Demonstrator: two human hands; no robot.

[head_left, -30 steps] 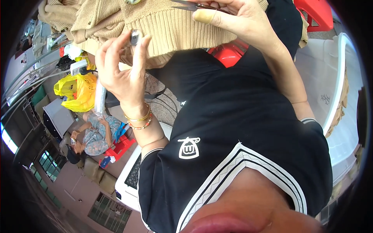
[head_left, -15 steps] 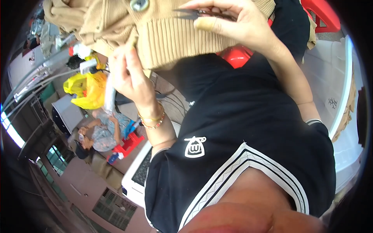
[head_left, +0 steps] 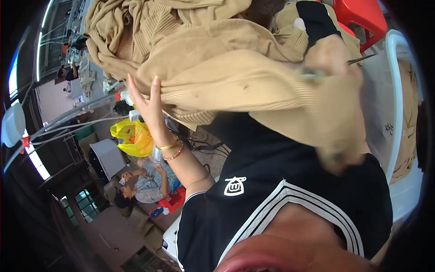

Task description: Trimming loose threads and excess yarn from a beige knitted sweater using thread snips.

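A tan knit cardigan (head_left: 235, 84) with ribbed edges stretches across my lap, its right part lifted and smeared by motion. My right hand (head_left: 328, 56) is blurred; it grips the lifted cardigan and also keeps hold of dark thread snips (head_left: 362, 59), whose pointed blades stick out to the right. My left hand (head_left: 149, 109) is at the cardigan's left ribbed end, with fingers stretched and apart against the knit.
More tan knitwear (head_left: 131, 31) is heaped beyond the cardigan. At right stand a red plastic stool (head_left: 362, 18) and a pale plastic tub (head_left: 395, 99) with tan knitwear beside it. A yellow bag (head_left: 136, 140) and a seated person (head_left: 152, 181) are at left.
The cardigan has been swung up and to the right by my right hand. My left hand has gone from closed fingers at the ribbed hem to spread fingers. More heaped knitwear shows.
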